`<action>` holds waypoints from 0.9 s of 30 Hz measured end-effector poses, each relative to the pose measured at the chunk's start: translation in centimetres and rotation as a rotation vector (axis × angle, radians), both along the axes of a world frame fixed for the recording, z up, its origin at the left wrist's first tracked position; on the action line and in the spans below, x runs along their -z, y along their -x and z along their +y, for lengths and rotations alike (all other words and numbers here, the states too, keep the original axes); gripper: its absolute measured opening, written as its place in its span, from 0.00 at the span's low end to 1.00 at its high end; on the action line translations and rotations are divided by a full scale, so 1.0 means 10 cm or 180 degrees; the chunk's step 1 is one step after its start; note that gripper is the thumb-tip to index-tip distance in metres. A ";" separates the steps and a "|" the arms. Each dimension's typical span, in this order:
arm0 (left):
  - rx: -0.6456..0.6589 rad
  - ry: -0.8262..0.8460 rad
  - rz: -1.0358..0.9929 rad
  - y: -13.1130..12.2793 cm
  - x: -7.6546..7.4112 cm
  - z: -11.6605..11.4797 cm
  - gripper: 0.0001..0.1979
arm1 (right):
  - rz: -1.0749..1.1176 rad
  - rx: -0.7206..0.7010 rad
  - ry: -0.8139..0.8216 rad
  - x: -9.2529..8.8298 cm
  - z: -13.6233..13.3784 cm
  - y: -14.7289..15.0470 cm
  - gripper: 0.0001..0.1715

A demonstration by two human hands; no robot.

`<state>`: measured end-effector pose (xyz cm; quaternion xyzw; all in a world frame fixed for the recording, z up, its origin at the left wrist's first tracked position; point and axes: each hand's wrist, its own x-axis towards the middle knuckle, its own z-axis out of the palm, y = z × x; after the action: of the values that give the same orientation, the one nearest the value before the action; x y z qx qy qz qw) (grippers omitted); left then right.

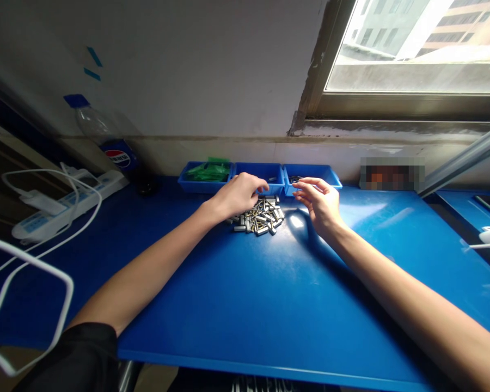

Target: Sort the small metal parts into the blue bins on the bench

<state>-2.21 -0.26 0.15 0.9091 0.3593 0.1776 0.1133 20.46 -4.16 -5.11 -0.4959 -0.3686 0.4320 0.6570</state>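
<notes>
My left hand (pixel 240 194) is above the left side of a pile of small metal parts (pixel 261 218), with its fingers bent down and in. Whatever those fingers hold, if anything, is too small or hidden. Silvery blocks and thin brass-coloured pins make up the pile. My right hand (pixel 322 206) hovers at the front of the right blue bin (pixel 329 177), its fingers curved together toward the left; I cannot make out anything between the tips. Dark small pieces (pixel 296 178) lie inside that bin. Behind the pile, the middle blue bin (pixel 257 166) contains a few small parts.
Green plastic bags (pixel 208 170) fill the left blue bin (pixel 184 178). A cola bottle (pixel 116 152) and a white power strip (pixel 44 212) with looping cables stand at the left of the blue table (pixel 228 305). A blurred-out item (pixel 392 174) sits by the wall.
</notes>
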 end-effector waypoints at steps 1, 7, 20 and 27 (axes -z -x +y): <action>0.0040 0.0147 -0.0318 0.00 -0.02 0.01 0.19 | -0.0039 -0.0056 0.0000 0.00 0.00 0.00 0.17; 0.0229 0.0925 -0.1461 -0.03 -0.05 0.03 0.14 | -0.0253 -0.0430 -0.0004 -0.03 -0.06 0.04 0.15; -0.0220 0.1942 -0.2489 -0.04 -0.11 -0.02 0.22 | 0.0014 -0.1498 0.0141 -0.10 -0.15 0.08 0.20; -0.0227 0.1715 -0.2171 -0.07 -0.02 0.00 0.22 | 0.0244 -0.1346 0.0114 -0.13 -0.14 0.11 0.20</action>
<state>-1.53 -0.25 0.36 0.7235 0.3660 0.3714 0.4525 19.35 -5.53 -3.82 -0.4024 -0.4313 0.5853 0.5563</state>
